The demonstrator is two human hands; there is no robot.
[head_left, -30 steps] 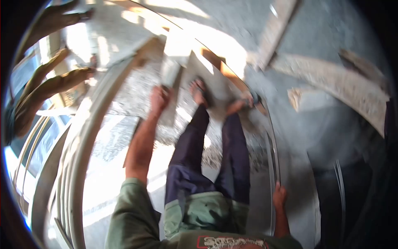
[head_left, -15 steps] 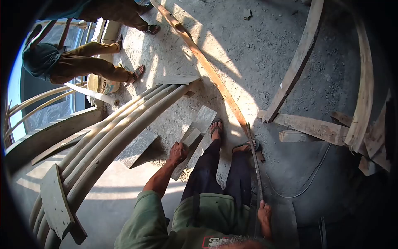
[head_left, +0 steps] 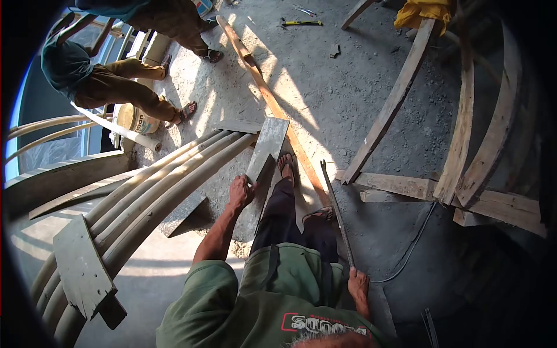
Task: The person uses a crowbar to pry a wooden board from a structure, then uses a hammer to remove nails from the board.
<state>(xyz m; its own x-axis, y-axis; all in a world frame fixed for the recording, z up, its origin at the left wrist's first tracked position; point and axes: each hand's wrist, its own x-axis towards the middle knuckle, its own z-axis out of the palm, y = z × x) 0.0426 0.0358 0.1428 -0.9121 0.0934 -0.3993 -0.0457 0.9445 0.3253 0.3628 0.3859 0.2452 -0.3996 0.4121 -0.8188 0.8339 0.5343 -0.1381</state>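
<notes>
My left hand (head_left: 241,191) is closed on a grey wooden board (head_left: 270,142) that has a shorter piece standing along its side. The board is raised and slants across in front of my left leg. Lower right, my right hand (head_left: 358,283) grips the near end of a long, thin pry bar (head_left: 342,229). Its forked tip (head_left: 324,166) points forward, above the floor beside my foot.
Bundled round poles (head_left: 174,180) with nailed boards (head_left: 81,264) run along my left. A long plank (head_left: 296,136) lies ahead; timbers (head_left: 400,104) stand at right. A co-worker (head_left: 110,81) stands near a bucket (head_left: 130,119); a yellow handsaw-like tool (head_left: 303,23) lies far ahead.
The board in my left hand has risen and moved forward, its far end now overlapping the plank. The pry bar has swung left with my right hand. My view has shifted.
</notes>
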